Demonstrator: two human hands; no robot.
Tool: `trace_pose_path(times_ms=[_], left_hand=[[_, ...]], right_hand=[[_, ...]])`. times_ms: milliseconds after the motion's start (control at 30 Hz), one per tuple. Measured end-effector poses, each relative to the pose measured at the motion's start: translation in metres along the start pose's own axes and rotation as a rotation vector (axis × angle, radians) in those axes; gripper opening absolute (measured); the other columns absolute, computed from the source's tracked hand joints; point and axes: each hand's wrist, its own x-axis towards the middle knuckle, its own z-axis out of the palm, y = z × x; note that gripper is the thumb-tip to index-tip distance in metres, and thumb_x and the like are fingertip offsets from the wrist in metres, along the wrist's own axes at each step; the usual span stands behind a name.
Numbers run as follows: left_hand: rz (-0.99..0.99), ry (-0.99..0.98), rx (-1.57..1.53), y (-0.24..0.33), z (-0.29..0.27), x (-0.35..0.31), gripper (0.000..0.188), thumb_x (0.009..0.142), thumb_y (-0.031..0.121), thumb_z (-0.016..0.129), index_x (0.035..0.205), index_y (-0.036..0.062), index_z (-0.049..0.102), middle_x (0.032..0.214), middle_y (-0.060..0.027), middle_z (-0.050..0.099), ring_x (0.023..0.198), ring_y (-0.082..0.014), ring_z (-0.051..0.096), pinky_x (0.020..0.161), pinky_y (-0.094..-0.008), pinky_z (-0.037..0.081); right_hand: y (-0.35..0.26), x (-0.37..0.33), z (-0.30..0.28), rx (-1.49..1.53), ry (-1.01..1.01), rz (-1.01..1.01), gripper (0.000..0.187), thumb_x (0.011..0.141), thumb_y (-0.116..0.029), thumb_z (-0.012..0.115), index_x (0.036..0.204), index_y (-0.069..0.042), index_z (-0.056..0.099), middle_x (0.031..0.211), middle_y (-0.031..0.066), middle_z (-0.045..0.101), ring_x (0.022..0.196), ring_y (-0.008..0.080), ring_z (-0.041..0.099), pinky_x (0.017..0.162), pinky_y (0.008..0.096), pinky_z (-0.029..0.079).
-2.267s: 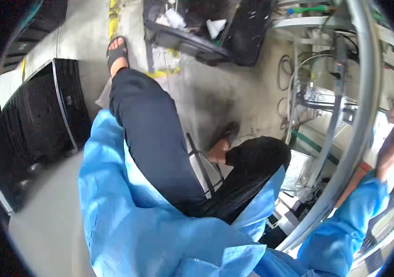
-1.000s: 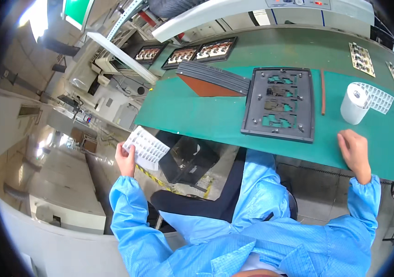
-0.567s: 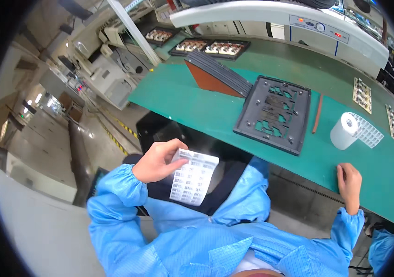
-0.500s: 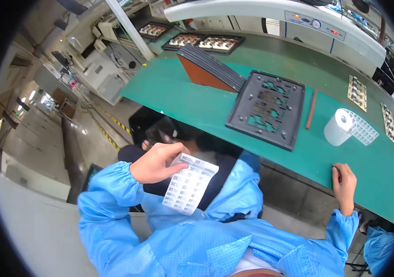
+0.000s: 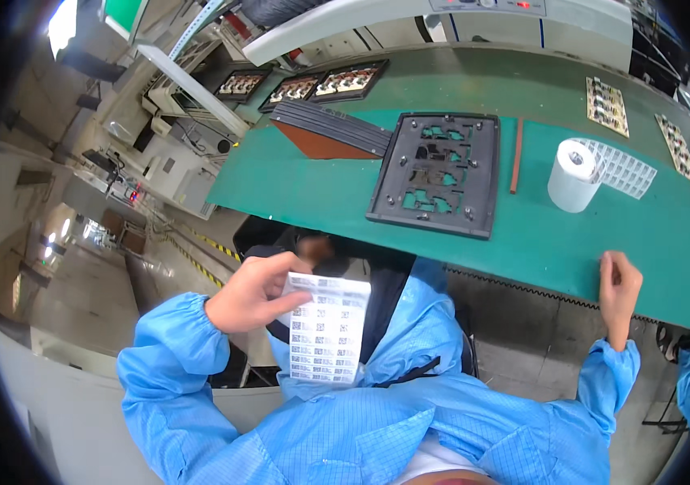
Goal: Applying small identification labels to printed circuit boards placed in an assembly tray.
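Observation:
Over my lap, my left hand (image 5: pixel 257 293) grips a white sheet of labels (image 5: pixel 330 331) by its upper left corner, thumb on the front. Rows of small black printed square codes cover the sheet, which hangs down nearly flat. My right hand (image 5: pixel 620 289) rests at the near edge of the green bench mat, its fingers curled closed; whatever they may hold is hidden. Beyond it stands a white label roll (image 5: pixel 573 179), with a strip of label backing (image 5: pixel 624 168) spread beside it. A black tray with cut-outs (image 5: pixel 439 174) lies on the mat between my hands.
Leaning left of the tray is a stack of dark ribbed panels (image 5: pixel 333 125) with a brown side. A thin brown strip (image 5: pixel 516 158) lies to the tray's right. Trays of circuit boards (image 5: pixel 350 81) sit at the back, and more boards (image 5: pixel 606 107) at the right.
The view has swung, so the bench appears shifted left. The label sheet hangs straighter and faces me more squarely. My left hand keeps its hold; my right hand stays curled at the bench edge.

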Motion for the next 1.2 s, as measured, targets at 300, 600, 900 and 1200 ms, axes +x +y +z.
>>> trace_pose_path(times_ms=[300,600,900,1200], left_hand=[[0.015,0.160,-0.046,0.004,-0.014,-0.032,0.017,0.095,-0.004,0.063,0.109,-0.0056,0.054,0.097,-0.0129,0.071,0.086,-0.0132,0.071,0.071,-0.0268,0.059],[-0.163,0.074,0.128,-0.006,-0.016,-0.039,0.013,0.091,-0.004,0.068,0.102,-0.0072,0.062,0.088,-0.0086,0.069,0.075,-0.0102,0.069,0.060,-0.0242,0.057],[0.077,0.397,-0.009,-0.016,-0.039,-0.042,0.017,0.086,-0.008,0.068,0.101,-0.0052,0.062,0.095,-0.0070,0.066,0.084,-0.0100,0.065,0.069,-0.0238,0.054],[0.013,0.172,-0.137,-0.048,-0.033,-0.009,0.023,0.093,-0.002,0.066,0.113,-0.0092,0.057,0.099,-0.0128,0.068,0.090,-0.0135,0.069,0.071,-0.0252,0.058]], right_hand=[[-0.020,0.005,0.011,-0.104,-0.011,-0.023,0.015,0.093,-0.012,0.068,0.084,-0.001,0.065,0.061,0.0114,0.052,0.050,0.0196,0.046,0.051,0.0355,0.037],[-0.037,0.011,0.010,-0.216,-0.052,-0.011,0.020,0.093,-0.015,0.068,0.079,-0.002,0.061,0.059,0.0113,0.054,0.050,0.0267,0.051,0.050,0.0383,0.038],[-0.024,0.011,0.010,-0.243,-0.096,0.023,0.015,0.095,-0.012,0.066,0.086,0.000,0.062,0.059,0.0090,0.050,0.050,0.0163,0.044,0.050,0.0337,0.035],[0.001,0.015,0.008,-0.213,-0.140,0.073,0.012,0.097,-0.013,0.065,0.099,-0.001,0.064,0.065,0.0032,0.052,0.057,0.0091,0.044,0.053,0.0279,0.035]])
